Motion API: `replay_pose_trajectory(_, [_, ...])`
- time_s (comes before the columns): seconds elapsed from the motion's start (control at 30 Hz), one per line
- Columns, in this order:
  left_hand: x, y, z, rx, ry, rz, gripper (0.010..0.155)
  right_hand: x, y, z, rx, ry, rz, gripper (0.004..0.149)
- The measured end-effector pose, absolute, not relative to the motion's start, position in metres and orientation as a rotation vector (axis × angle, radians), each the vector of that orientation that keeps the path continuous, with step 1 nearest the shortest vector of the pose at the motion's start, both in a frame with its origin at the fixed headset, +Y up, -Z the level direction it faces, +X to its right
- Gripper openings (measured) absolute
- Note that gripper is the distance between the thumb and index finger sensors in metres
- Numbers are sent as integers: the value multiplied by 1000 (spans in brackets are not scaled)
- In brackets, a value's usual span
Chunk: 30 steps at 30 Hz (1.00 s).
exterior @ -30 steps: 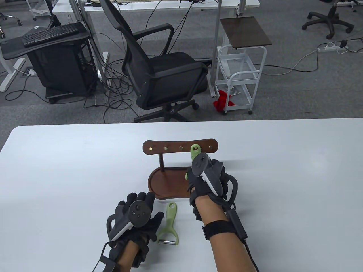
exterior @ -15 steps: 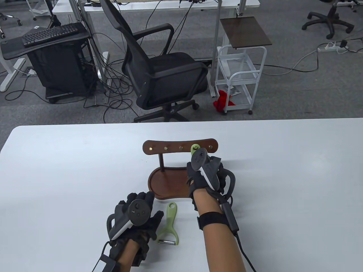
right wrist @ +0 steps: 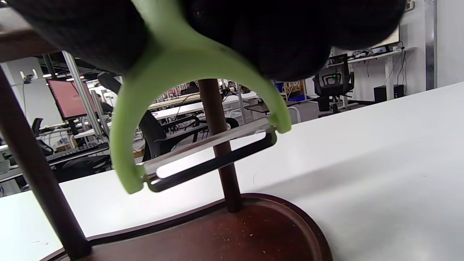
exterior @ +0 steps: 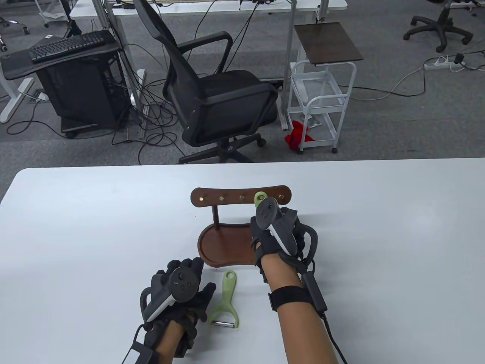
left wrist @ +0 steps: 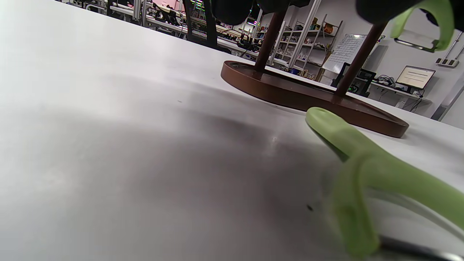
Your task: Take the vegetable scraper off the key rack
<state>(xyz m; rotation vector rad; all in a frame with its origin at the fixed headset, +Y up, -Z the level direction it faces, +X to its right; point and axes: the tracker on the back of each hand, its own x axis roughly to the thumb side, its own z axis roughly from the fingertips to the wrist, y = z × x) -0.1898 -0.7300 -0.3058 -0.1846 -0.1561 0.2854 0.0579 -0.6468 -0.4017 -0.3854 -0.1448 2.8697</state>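
Even overhead room light, soft shadows under the hands on the white table [exterior: 75, 227]. Wrist views are wide-angle; the near green scraper [left wrist: 366, 170] is blurred (very close).

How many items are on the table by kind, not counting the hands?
Green vegetable scrapers: 2. One hangs on the rack, its loop end over a hook, gripped by the right hand; the other lies flat on the table beside the left hand.
Wooden key rack: 1.
Total: 3.
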Motion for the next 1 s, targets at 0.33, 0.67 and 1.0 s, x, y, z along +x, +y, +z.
replay_pose_trajectory(0.33, [-190, -729, -303, -170, -170, 283, 77, 64, -643, -368, -215, -141, 2852, 54])
replay_pose_trajectory(0.67, [-190, -730, -301, -172, -172, 278, 77, 75, -660, -330, -60, -76, 2883, 53])
replay_pose_trajectory(1.0, [-191, -731, -300, -181, -163, 274, 77, 81, -698, -308, -32, 50, 2846, 52])
